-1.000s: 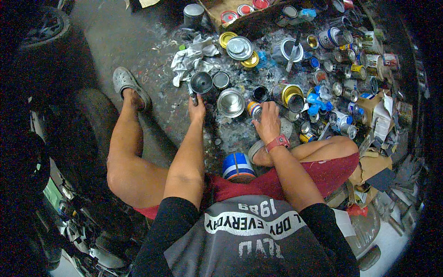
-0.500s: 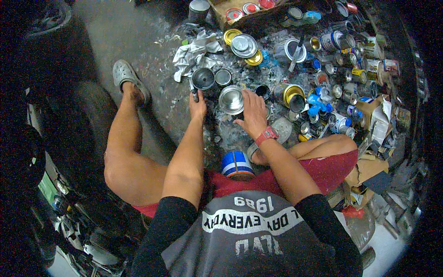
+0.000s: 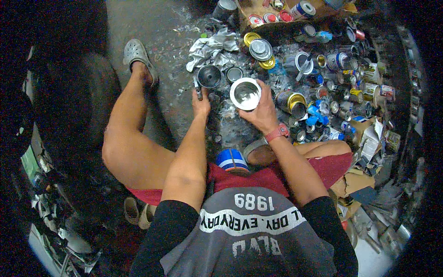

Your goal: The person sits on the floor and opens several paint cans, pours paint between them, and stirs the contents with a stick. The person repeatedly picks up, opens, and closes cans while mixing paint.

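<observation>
My left hand (image 3: 201,106) is closed round a slim dark tool with a pale metallic part (image 3: 198,90); its exact kind I cannot make out. Just beyond its tip stands an open dark-lined can (image 3: 209,76), with a small grey round tin (image 3: 234,74) beside it. On the right, my right hand (image 3: 263,110) grips an open white-rimmed container (image 3: 245,94) by its side, thumb and fingers around the wall. Silvery grey shows inside it. A blue and white can (image 3: 232,160) sits close to my lap, touched by neither hand.
Crumpled white paper (image 3: 213,49) lies beyond the dark can. Stacked lids (image 3: 260,49) and a clear cup with a flat stick or brush (image 3: 302,63) stand further right. Crowded paint cans (image 3: 291,102) fill the right side. A cardboard box (image 3: 295,21) holds tins at the back.
My right hand has gone from resting beside the silvery container to gripping it, and the container looks raised. The left hand keeps its hold on the slim tool. The view has shifted slightly.
</observation>
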### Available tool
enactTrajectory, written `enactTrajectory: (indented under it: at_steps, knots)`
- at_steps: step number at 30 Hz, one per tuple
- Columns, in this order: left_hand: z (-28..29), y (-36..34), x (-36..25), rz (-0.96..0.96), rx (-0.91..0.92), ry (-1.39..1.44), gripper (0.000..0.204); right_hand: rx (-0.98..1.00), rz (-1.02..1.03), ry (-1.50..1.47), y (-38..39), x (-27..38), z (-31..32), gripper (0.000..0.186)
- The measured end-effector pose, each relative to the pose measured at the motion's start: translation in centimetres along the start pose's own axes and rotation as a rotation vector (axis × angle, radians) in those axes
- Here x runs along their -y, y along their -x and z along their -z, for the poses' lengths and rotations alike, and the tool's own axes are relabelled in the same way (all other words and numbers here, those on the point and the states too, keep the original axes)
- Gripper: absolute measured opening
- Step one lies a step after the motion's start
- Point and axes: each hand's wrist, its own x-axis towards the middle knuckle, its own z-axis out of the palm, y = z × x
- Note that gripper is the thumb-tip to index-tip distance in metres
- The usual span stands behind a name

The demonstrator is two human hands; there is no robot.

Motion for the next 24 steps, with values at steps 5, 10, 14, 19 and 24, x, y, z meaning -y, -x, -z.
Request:
enactTrajectory:
  at_steps: [5, 10, 14, 19, 24]
  knots:
    - [-1.6, 0.3, 0.7, -0.137, -0.108, -0.016, 0.059, 0.057, 0.199, 0.133, -2.4, 4.4, 4.9, 0.108]
    - [-1.9, 1.6, -1.1, -0.123, -0.008, 0.027, 0.061, 0.181, 0.279, 0.389, -4.6, 7.5, 7.5, 0.112]
    - [-1.6, 1.8, -1.5, -0.18, 0.035, -0.006, 0.063, 0.217, 0.388, 0.595, -6.1, 9.1, 7.7, 0.115]
    - [-1.4, 2.1, -1.9, -0.129, 0.09, -0.054, 0.066, 0.263, 0.455, 0.73, -7.4, 9.9, 7.1, 0.116]
    - [-2.0, 2.4, -1.6, -0.171, 0.013, -0.071, 0.067, 0.236, 0.564, 0.852, -8.2, 10.4, 6.0, 0.077]
